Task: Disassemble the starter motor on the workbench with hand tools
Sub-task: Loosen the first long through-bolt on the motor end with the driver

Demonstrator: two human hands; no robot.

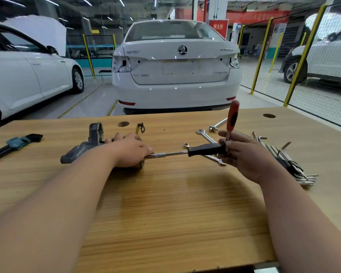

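A white saloon car [175,66] stands tail-on behind the bench, with another white car [28,75] to the left, its bonnet raised. In front of them is the broad pale wooden workbench [165,203].

The grey cast-metal starter motor [83,148] lies on its side left of the bench's middle, nose housing pointing left. The person's left hand [130,150] is clamped down over the motor's body, fingers curled over the far side.

The right hand [240,154] is closed round two tools at once. It grips the butt of a long black-handled driver with a chrome shaft [205,149], which lies level and reaches left to the motor's end under the left hand. Its fingertips also pinch the shank of a red-and-black screwdriver [232,115], which stands nearly upright.

A fan of loose steel hex keys [287,160] lies beside the right wrist. A dark hex key set in a teal holder [14,143] sits at the far left edge. Two chrome spanners [206,135] lie behind the driver, and a small metal bracket [141,128] lies beyond the left hand.
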